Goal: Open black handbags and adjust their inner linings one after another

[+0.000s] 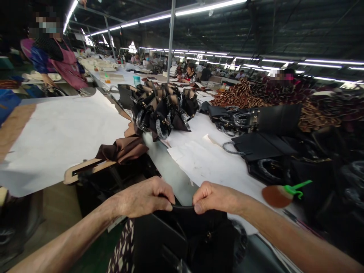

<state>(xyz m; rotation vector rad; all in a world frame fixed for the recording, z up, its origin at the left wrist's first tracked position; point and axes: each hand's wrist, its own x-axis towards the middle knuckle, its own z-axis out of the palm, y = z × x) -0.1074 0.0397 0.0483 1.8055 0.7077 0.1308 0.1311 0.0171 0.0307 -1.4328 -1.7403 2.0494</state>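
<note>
A black handbag (159, 239) is right in front of me at the bottom of the head view, with its top edge toward the table. My left hand (146, 197) pinches that top edge between thumb and curled fingers. A short way to the right, my right hand (213, 197) grips the same edge, thumb on the near side. A short stretch of dark rim shows between the two hands. A clear-wrapped handle (240, 240) hangs at the bag's right side. The lower part of the bag runs out of view.
Several black handbags (162, 110) stand on the white-covered table (196, 163); more black bags (270, 146) lie at right. A brown glue bottle (277, 196) with a green nozzle is near my right forearm. Brown lining (122, 149) lies at left. A person in a pink apron (66, 64) stands far left.
</note>
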